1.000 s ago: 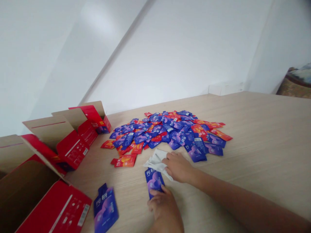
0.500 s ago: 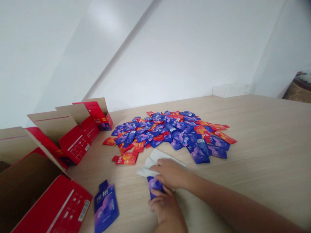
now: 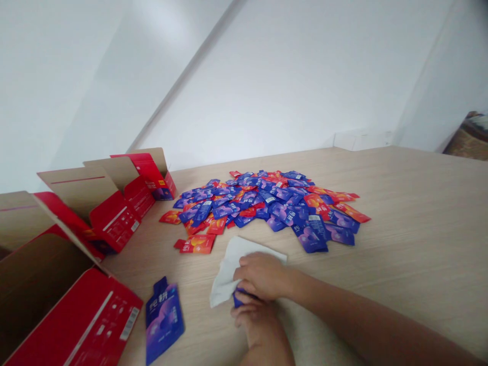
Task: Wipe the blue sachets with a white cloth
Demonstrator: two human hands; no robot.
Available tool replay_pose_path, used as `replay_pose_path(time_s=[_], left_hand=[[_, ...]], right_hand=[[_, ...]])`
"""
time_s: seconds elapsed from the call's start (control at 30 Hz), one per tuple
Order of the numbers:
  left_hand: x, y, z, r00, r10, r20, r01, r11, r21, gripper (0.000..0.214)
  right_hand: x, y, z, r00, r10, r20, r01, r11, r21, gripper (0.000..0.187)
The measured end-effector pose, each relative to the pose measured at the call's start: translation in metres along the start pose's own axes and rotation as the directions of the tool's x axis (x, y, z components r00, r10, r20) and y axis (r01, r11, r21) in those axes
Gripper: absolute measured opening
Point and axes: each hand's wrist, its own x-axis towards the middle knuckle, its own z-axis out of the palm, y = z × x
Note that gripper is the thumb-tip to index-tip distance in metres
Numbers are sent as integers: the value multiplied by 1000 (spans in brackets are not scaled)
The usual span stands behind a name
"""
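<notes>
Compared with the earlier frames, the right hand (image 3: pixel 261 277) has moved nearer to the person, and the thin white cloth (image 3: pixel 232 262) has come with it, now spread wider and covering the top of the glossy blue-and-purple flat pouch (image 3: pixel 237 300).

Nearest the person, the left hand (image 3: pixel 261 325) lies on the lower part of this pouch, its fingers bent over the upper surface. Whether they grip it cannot be told, since the thumb and palm side are hidden. The pouch lies at the front of the pale wood-grain table (image 3: pixel 400 223), with only a small blue section exposed between the hands. The right hand adjoins the left, just beyond it. Its fingers are bent downward onto the cloth; whether they pinch it cannot be told.

To the left of the hands, a second blue-and-purple pouch (image 3: pixel 164 323) lies face up, apart from them. Left of it stands the nearest open red cardboard carton (image 3: pixel 86 317), brown inside. Further open red cartons (image 3: pixel 118 221) extend in a row toward the wall.

Beyond the cloth, a single red-and-orange pouch (image 3: pixel 198 243) lies at the near edge of a broad pile of blue and red pouches (image 3: pixel 263 201). At the rear, a low white box-shaped object (image 3: pixel 360 141) sits against the white wall (image 3: pixel 285 76).
</notes>
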Motion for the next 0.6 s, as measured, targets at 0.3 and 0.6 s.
replay_pose_path(time_s=[0.3, 0.6], left_hand=[[-7, -3, 2, 992, 125, -31, -124, 992, 39, 40], [-4, -3, -11, 998, 33, -52, -28, 995, 94, 39]], right_hand=[[6, 38, 12, 941, 286, -179, -296, 955, -32, 35], [0, 22, -8, 889, 251, -383, -257, 966, 36, 30]])
